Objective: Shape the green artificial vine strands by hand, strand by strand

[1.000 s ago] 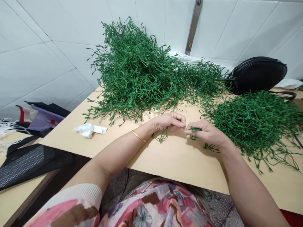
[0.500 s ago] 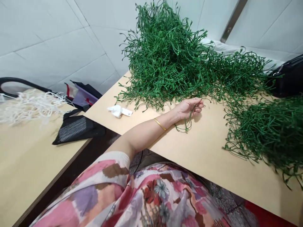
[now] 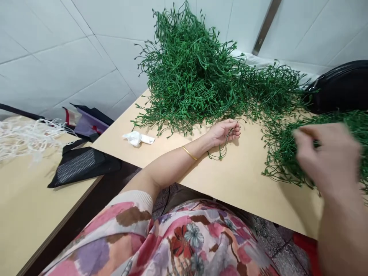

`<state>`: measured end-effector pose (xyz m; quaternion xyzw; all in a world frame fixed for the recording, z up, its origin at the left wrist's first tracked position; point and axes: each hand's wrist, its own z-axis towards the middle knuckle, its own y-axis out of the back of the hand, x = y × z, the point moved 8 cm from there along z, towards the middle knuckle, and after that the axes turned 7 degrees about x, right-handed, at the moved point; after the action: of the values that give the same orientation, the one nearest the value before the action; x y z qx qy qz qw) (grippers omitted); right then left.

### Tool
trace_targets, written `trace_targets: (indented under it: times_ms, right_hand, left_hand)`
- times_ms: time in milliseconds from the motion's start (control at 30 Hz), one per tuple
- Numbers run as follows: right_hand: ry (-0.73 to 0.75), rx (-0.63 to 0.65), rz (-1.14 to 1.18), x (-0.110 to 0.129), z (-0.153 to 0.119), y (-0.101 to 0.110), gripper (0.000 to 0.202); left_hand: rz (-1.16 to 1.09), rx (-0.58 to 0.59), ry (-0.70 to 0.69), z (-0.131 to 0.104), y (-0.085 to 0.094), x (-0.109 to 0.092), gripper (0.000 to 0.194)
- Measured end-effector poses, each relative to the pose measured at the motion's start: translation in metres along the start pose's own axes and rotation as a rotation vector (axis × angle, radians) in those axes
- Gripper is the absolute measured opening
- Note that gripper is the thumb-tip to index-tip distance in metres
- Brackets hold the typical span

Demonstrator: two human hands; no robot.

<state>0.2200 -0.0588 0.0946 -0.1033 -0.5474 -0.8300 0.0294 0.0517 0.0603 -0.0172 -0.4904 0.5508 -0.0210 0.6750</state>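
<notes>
Thin green stems [image 3: 221, 150] dangle from the curled fingers of the left hand [image 3: 225, 132], over a pale table [image 3: 224, 180]. The right hand [image 3: 330, 153], blurred, is before a green pile [image 3: 283, 153]; its grip is unclear.

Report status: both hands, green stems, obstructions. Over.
Left hand palm up, thin green stems in its grip. Right hand blurred over tangled green stem heap, grip contents unclear. Crumpled white wad off left, seemingly not in the way.
</notes>
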Motion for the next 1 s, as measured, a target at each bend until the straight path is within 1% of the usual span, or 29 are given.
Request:
trace_targets:
  times_ms: [33,67,100,133,200,267,300,367,400,467,567,633,733,833,933,1000]
  right_hand:
    - [0.019,0.086,0.148,0.025,-0.002,-0.013,0.028]
    - [0.028,0.210,0.323,0.047,-0.004,-0.031,0.023]
    - [0.000,0.349,0.472,0.066,-0.007,-0.052,0.021]
    - [-0.048,0.472,0.605,0.081,-0.011,-0.071,0.023]
    - [-0.156,0.646,0.861,0.103,-0.019,-0.103,0.029]
    - [-0.249,0.728,1.075,0.117,-0.025,-0.122,0.032]
    - [-0.289,0.738,1.162,0.120,-0.025,-0.128,0.031]
    - [-0.354,0.712,1.303,0.119,-0.022,-0.133,0.030]
    - [-0.377,0.678,1.357,0.114,-0.018,-0.132,0.031]
    - [-0.402,0.576,1.431,0.099,-0.007,-0.126,0.031]
    - [-0.440,0.431,1.460,0.066,0.005,-0.109,0.030]
    - [-0.461,0.380,1.463,0.046,0.006,-0.098,0.029]
    - [-0.479,0.303,1.464,0.020,0.002,-0.082,0.027]
    - [-0.507,0.239,1.441,0.003,-0.007,-0.069,0.026]
    - [-0.541,0.256,1.402,-0.003,-0.021,-0.056,0.029]
    - [-0.517,0.298,1.327,-0.004,-0.035,-0.041,0.029]
  left_hand:
    - [-0.019,-0.005,-0.016,0.000,0.000,-0.001,0.008]
    - [-0.044,-0.008,-0.035,-0.001,-0.001,-0.003,0.009]
    - [-0.071,-0.004,-0.056,-0.002,-0.003,-0.005,0.009]
    - [-0.096,0.004,-0.073,-0.003,-0.005,-0.007,0.010]
    - [-0.132,0.024,-0.091,-0.005,-0.009,-0.010,0.011]
    - [-0.143,0.035,-0.100,-0.006,-0.011,-0.011,0.011]
    - [-0.137,0.037,-0.099,-0.006,-0.011,-0.011,0.010]
    - [-0.103,0.034,-0.088,-0.005,-0.009,-0.011,0.008]
    - [-0.070,0.032,-0.068,-0.003,-0.007,-0.010,0.010]
    - [0.014,0.049,0.013,0.000,-0.004,-0.004,0.026]
    - [0.133,0.143,0.179,0.002,-0.006,0.007,0.052]
    - [0.198,0.201,0.268,0.001,-0.008,0.012,0.059]
    - [0.276,0.244,0.356,-0.002,-0.011,0.016,0.060]
    - [0.295,0.235,0.364,-0.004,-0.011,0.015,0.053]
    - [0.306,0.204,0.331,-0.004,-0.010,0.013,0.044]
    - [0.319,0.171,0.302,-0.003,-0.009,0.011,0.036]
